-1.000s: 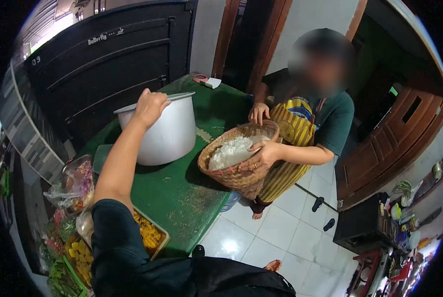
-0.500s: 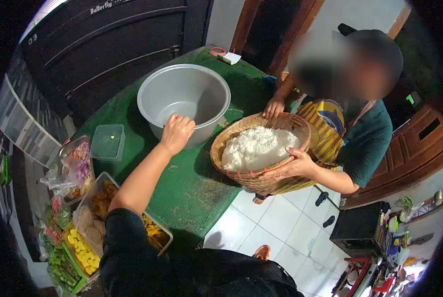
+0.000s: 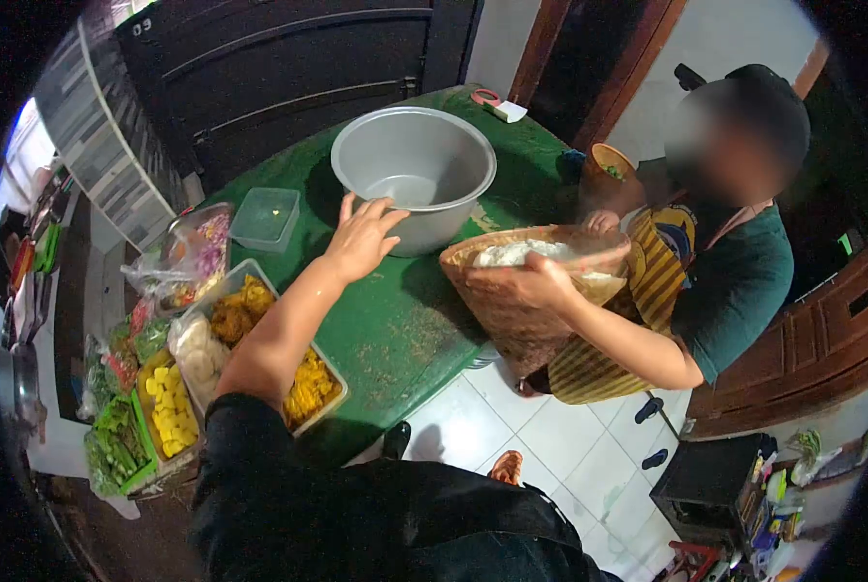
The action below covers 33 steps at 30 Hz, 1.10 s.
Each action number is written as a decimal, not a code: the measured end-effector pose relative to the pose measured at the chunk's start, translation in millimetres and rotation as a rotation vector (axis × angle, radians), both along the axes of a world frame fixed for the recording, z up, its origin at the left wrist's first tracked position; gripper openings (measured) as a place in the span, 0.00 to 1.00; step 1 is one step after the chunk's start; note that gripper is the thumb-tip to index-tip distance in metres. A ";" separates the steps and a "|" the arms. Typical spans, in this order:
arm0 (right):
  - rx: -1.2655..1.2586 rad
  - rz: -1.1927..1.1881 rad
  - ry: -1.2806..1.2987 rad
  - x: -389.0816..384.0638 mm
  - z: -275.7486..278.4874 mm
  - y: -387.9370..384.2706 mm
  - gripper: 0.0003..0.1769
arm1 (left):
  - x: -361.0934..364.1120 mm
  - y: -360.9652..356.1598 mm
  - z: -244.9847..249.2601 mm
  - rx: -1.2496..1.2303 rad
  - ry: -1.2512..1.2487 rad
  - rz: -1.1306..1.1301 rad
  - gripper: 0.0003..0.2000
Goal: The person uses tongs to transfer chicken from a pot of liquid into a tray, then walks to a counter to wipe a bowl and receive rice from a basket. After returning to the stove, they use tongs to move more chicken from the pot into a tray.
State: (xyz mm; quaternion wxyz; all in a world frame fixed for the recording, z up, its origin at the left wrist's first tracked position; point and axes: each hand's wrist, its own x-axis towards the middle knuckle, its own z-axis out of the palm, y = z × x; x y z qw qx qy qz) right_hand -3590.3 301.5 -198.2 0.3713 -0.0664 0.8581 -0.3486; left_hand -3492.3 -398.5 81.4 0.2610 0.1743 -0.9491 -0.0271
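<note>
The person's left hand (image 3: 361, 238) reaches over the green table (image 3: 410, 330) to the near rim of a grey metal pot (image 3: 439, 233). Its fingers (image 3: 377, 207) are spread apart, palm down, and pinch nothing; the tips overlap the rim, though I cannot tell whether they press on it. The right hand is outside the view, so I cannot tell how its fingers stand. The pot sits upright on the table, its round mouth facing up (the inner wall and floor show plainly).

Just beside it, at the table's edge, a co-worker (image 3: 744, 276) in a striped apron (image 3: 604, 373) holds a woven basket (image 3: 526, 335) of white rice (image 3: 521, 253). The co-worker's near hand (image 3: 541, 281) lies along the basket's near rim, its fingertips blurred; the far hand (image 3: 602, 221) rests at the opposite rim.

Left of the pot lies a clear container (image 3: 264, 221). Nearer the person are a bag of chopped purple food (image 3: 209, 242), a tray of fried yellow food (image 3: 313, 383), a batch of yellow chunks (image 3: 170, 412) and leafy greens (image 3: 119, 446). A pink ring (image 3: 485, 96) and 1 white piece (image 3: 509, 113) lie near the table's far end.
</note>
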 end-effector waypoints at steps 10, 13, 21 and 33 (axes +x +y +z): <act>-0.014 0.154 0.043 28.7 -4.9 25.7 0.18 | 140.6 210.3 -9.3 0.145 0.202 0.122 0.09; 0.004 0.203 0.050 38.1 -4.7 38.9 0.19 | 160.2 271.1 -51.8 0.256 0.207 0.115 0.08; 0.033 0.581 0.060 18.3 6.8 -19.3 0.20 | 200.9 342.0 -86.8 0.305 0.176 0.176 0.10; 0.060 1.054 0.145 38.1 61.8 -176.3 0.22 | 286.5 347.8 -98.7 0.575 0.116 0.378 0.21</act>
